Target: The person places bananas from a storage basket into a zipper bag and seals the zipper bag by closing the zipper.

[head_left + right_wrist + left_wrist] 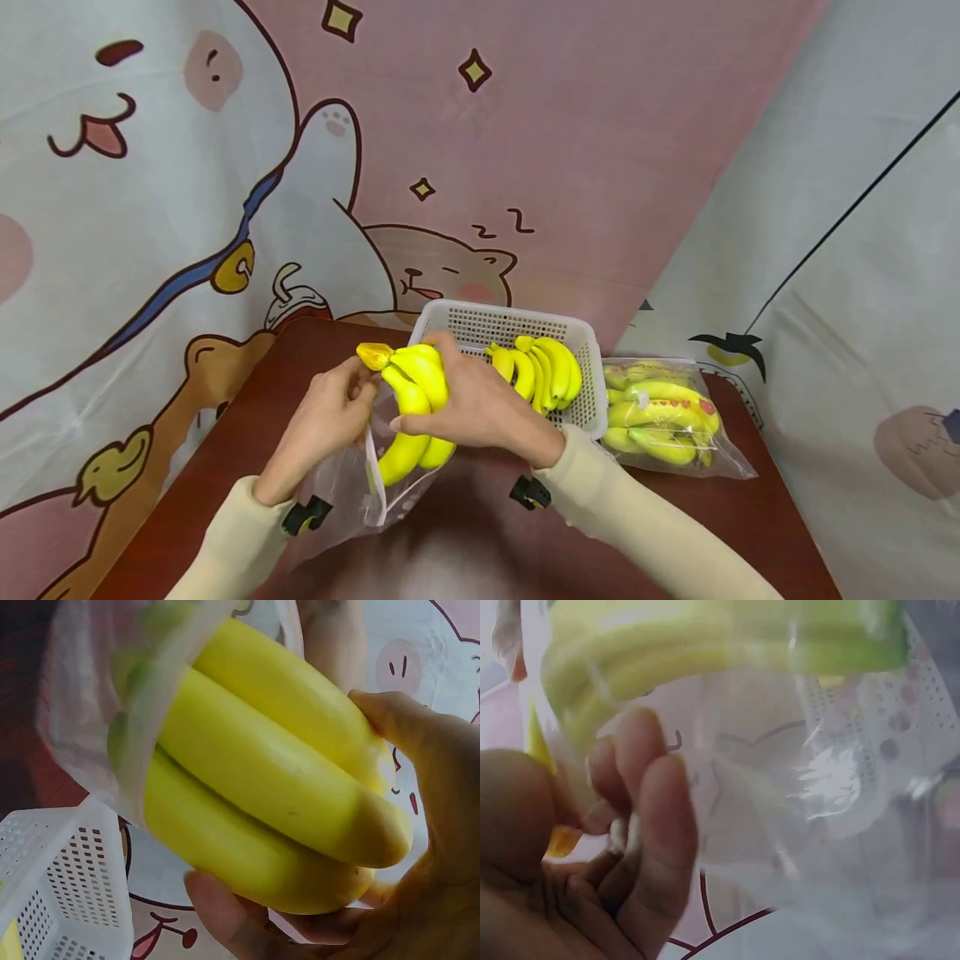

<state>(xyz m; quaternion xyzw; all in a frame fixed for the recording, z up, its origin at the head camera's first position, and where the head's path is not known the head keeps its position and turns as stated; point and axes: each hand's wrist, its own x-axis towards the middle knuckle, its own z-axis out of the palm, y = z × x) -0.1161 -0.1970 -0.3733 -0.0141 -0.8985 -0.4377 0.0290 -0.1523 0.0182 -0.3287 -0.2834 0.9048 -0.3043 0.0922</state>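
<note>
A banana bunch (412,408) is held at frame centre in the head view, above the near part of the brown surface (247,417). It is gripped by the right hand (472,408), fingers curled over the top of the bunch and thumb underneath; the same grip is seen in the right wrist view, where the bunch (277,787) fills the middle of the frame and the hand (420,847) wraps it from the right and below. The lower ends of the bananas sit inside the mouth of a clear plastic bag (352,483), the stem end sticking out toward upper left. The bag edge is pinched by the left hand (330,417) just left of the bunch, fingers curled on the film; in the left wrist view the curled fingers (630,825) are seen lower left with the bag (817,825) stretched across the frame and the bunch (705,645) blurred along the top. A white perforated basket (585,350) stands behind the hands, upper centre, with a second bunch of bananas (540,371) lying in it. A sealed bag of bananas (667,412) lies on the surface just right of the basket, touching or nearly touching its wall. A cartoon-print curtain (187,167) hangs behind.
</note>
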